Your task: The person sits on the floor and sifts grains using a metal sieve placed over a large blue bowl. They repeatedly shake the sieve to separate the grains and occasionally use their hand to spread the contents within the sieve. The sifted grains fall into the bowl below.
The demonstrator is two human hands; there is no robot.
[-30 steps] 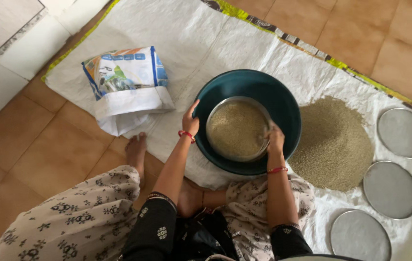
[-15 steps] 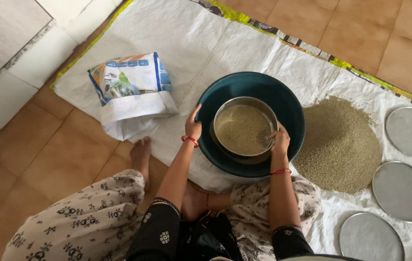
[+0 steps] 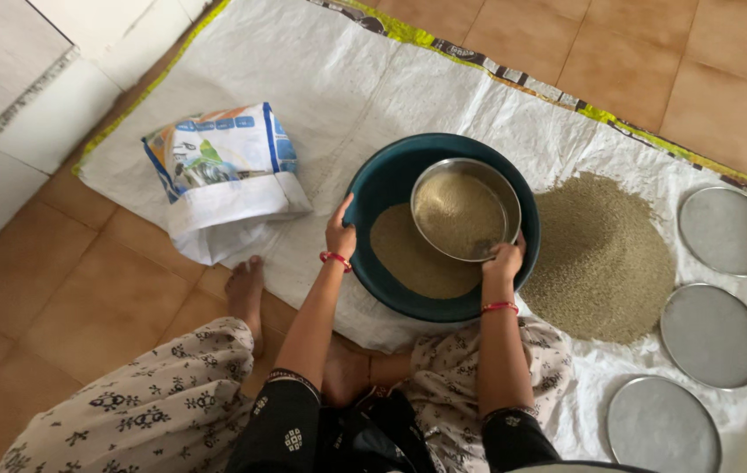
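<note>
A dark teal basin (image 3: 386, 180) sits on a white woven sheet (image 3: 347, 79) on the floor. Fine tan grain lies in its bottom. My left hand (image 3: 339, 232) grips the basin's near-left rim. My right hand (image 3: 505, 258) holds the near edge of a round steel sieve (image 3: 463, 210) full of grain, lifted over the basin's right side. A heap of greenish grain (image 3: 601, 258) lies on the sheet just right of the basin.
A rolled-down printed sack (image 3: 220, 175) stands left of the basin. Three round sieve discs (image 3: 713, 333) lie in a row along the sheet's right side. Tiled floor (image 3: 84, 280) surrounds the sheet, a white wall step (image 3: 5, 105) at far left. My bare foot (image 3: 244, 285) rests by the sheet's edge.
The sieve has moved up and to the right over the basin, uncovering the sifted grain in the bottom. My left hand stays on the rim.
</note>
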